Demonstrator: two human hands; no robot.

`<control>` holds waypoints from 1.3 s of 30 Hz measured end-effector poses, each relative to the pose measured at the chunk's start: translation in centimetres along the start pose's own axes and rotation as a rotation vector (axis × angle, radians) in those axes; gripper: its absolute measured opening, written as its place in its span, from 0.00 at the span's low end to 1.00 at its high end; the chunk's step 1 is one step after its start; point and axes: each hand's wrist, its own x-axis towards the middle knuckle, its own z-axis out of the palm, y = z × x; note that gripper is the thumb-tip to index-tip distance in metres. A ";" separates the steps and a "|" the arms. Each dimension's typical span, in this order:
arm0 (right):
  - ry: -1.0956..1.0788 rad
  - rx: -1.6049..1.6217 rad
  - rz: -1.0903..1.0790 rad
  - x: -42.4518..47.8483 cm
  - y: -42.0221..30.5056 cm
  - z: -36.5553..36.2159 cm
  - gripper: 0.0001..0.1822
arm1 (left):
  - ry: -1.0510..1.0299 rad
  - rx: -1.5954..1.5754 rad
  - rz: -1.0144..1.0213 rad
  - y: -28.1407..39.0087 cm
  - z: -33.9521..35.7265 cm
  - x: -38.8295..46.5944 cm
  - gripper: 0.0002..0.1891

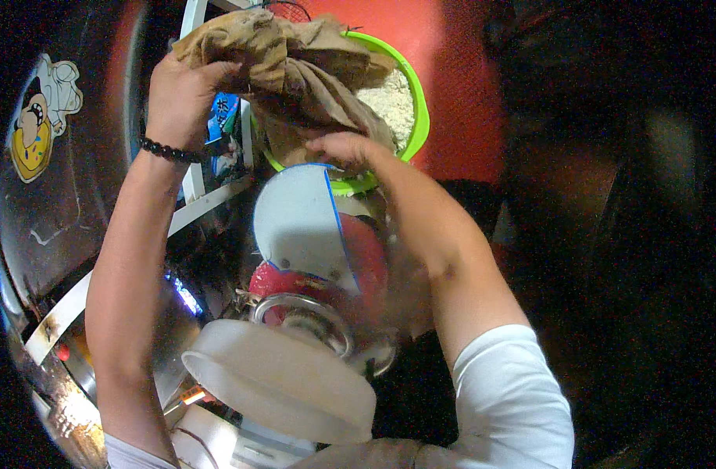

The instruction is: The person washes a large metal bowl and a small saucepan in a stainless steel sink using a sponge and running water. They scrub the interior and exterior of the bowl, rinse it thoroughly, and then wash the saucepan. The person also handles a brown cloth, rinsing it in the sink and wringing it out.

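Observation:
My left hand (185, 97), with a dark bead bracelet at the wrist, grips a bunched brown cloth (311, 82) at its far left end. My right hand (346, 149) has its curled fingers on the near edge of the same cloth, above the near rim of a bright green basin (417, 99). Cloth covers much of the basin and partly hides its contents. On the right side a pale, crumbly mass (396, 108) shows inside.
Nearer me are a white, blue-edged panel (299, 217), a red object (366, 252), a metal ring-shaped part (299, 302) and a round whitish lid or tray (276, 375). A white frame (211, 205) and a blue printed packet (222, 114) stand left. Red flooring (460, 88) lies beyond.

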 end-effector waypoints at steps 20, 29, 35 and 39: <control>0.484 0.054 -0.319 -7.5 5.6 5.8 0.22 | -0.049 0.120 0.087 3.7 -1.7 -1.6 0.17; 1.073 0.808 -0.149 -21.8 13.0 12.2 0.16 | 0.033 0.088 0.219 8.8 -4.5 -3.8 0.19; 1.203 0.966 -0.282 -28.0 10.2 17.3 0.10 | 0.025 0.128 0.322 11.8 -7.6 -6.5 0.18; 1.201 0.904 -0.303 -30.7 8.8 19.3 0.12 | 0.195 0.231 0.221 11.8 -6.7 -7.2 0.17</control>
